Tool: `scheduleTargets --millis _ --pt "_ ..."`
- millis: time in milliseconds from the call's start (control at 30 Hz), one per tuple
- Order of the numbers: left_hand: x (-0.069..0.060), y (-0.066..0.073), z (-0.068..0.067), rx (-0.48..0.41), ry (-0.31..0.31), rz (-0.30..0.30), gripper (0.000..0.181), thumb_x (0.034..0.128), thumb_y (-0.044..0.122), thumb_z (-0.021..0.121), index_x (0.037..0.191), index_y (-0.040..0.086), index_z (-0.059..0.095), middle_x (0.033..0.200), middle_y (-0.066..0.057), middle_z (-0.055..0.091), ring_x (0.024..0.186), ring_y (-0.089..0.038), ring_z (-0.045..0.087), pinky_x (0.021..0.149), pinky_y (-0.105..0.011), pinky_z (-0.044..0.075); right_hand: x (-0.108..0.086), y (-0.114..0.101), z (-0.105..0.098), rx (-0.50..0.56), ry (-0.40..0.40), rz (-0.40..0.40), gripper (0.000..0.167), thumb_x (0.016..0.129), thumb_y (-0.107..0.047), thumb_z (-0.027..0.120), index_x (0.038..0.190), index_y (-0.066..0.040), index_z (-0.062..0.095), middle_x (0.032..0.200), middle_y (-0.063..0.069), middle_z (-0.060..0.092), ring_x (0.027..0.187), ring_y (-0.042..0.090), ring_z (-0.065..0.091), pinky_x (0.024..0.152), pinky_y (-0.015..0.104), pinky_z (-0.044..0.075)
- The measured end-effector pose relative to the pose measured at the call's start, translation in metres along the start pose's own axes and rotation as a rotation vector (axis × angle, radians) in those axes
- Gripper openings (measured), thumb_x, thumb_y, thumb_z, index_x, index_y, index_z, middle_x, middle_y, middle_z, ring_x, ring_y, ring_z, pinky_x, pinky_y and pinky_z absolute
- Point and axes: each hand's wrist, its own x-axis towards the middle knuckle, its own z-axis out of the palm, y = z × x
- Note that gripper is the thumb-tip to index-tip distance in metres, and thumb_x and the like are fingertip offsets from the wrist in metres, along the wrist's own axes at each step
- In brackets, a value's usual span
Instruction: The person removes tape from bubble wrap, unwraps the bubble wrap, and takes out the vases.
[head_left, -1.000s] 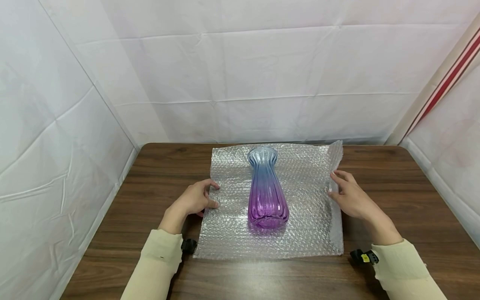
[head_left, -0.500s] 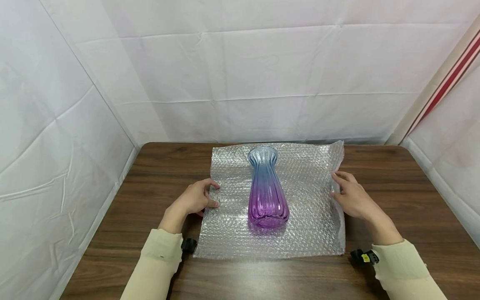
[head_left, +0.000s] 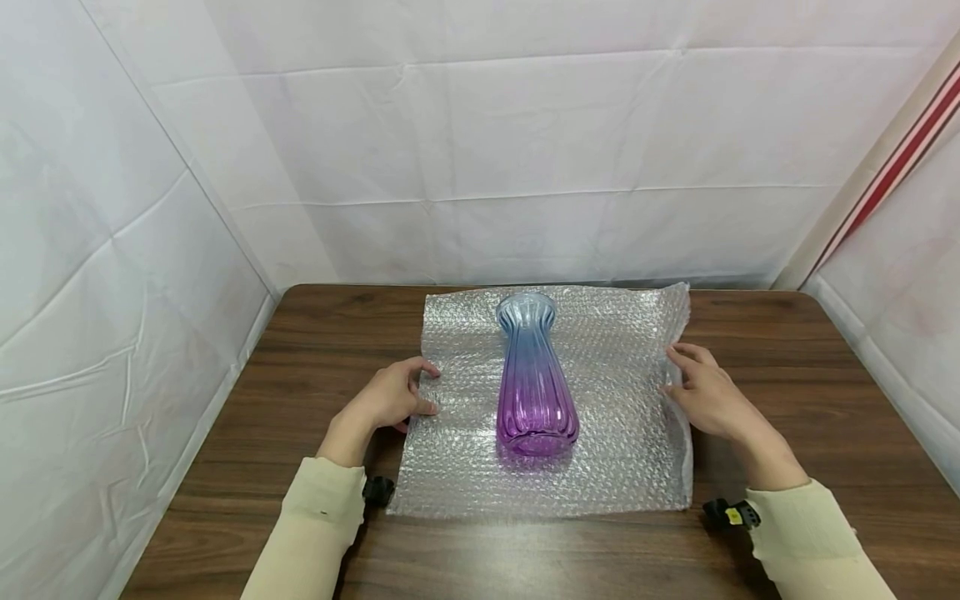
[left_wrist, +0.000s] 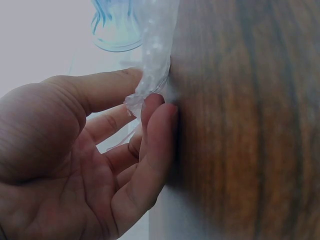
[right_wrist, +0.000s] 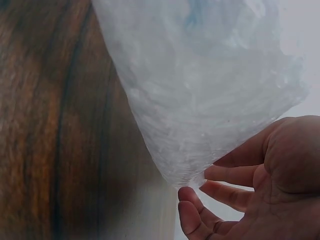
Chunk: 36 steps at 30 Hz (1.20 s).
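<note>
A ribbed glass vase [head_left: 536, 392], blue at its mouth and purple at its base, lies on its side on a sheet of bubble wrap [head_left: 615, 471]. Its mouth points to the far side of the table. At the sheet's left edge, my left hand [head_left: 386, 396] pinches the bubble wrap [left_wrist: 157, 55] between thumb and fingers. Across from it, my right hand [head_left: 707, 398] pinches the right edge, which is lifted a little. In the right wrist view the raised bubble wrap [right_wrist: 195, 100] slopes down to the fingers. Neither hand touches the vase.
Under the sheet is a dark brown wooden table [head_left: 300, 350]. White cloth walls [head_left: 525, 150] stand behind it and at both sides. A red-striped band [head_left: 892, 171] runs down the right rear corner. Small black devices sit at both wrists.
The right edge of the bubble wrap has flattened outward, and my right hand has shifted slightly to the right with it. My left hand and the vase stay in place.
</note>
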Motion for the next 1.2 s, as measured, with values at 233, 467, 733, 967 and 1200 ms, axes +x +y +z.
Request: scheduleTargets --millis 233,467,733,967,1200 --pt "0.0 0.0 0.0 0.001 0.002 0.004 0.053 0.0888 0.01 0.082 0.137 0.017 0.062 0.082 -0.01 0.058 0.064 -0.023 0.061 0.052 -0.034 0.059 0.001 0.005 0.0 -0.008 -0.002 -0.007 0.063 0.104 -0.009 0.054 0.156 0.015 0.027 0.16 0.038 0.019 0.119 0.055 0.057 0.09 0.06 0.055" --pt "-0.001 0.001 0.0 -0.005 0.005 0.003 0.052 0.0882 0.01 0.083 0.136 0.017 0.063 0.082 -0.01 0.058 0.065 -0.023 0.061 0.052 -0.035 0.059 0.0 0.008 0.0 0.001 -0.011 -0.002 0.065 0.104 -0.01 0.054 0.155 0.017 0.026 0.161 0.039 0.018 0.123 0.056 0.054 0.093 0.061 0.054" --pt "0.0 0.0 0.0 -0.01 -0.001 0.004 0.052 0.0888 0.01 0.082 0.136 0.017 0.062 0.082 -0.01 0.058 0.065 -0.024 0.06 0.053 -0.035 0.059 -0.001 0.01 0.001 -0.022 -0.003 -0.002 0.065 0.103 -0.011 0.056 0.153 0.02 0.028 0.159 0.041 0.019 0.123 0.056 0.054 0.097 0.064 0.051" --pt "-0.002 0.002 -0.001 -0.005 -0.004 0.003 0.052 0.0887 0.01 0.082 0.137 0.017 0.062 0.082 -0.01 0.059 0.064 -0.024 0.061 0.052 -0.035 0.059 0.0 0.013 0.001 -0.006 0.002 0.007 0.065 0.103 -0.011 0.057 0.151 0.021 0.028 0.159 0.041 0.019 0.135 0.06 0.039 0.105 0.07 0.042" --pt "-0.002 0.003 -0.001 -0.013 0.001 0.0 0.052 0.0886 0.01 0.082 0.136 0.017 0.062 0.082 -0.01 0.059 0.065 -0.024 0.061 0.053 -0.035 0.059 0.0 0.014 0.001 -0.006 0.006 0.016 0.064 0.103 -0.012 0.058 0.151 0.021 0.03 0.158 0.042 0.019 0.138 0.06 0.035 0.106 0.072 0.04"
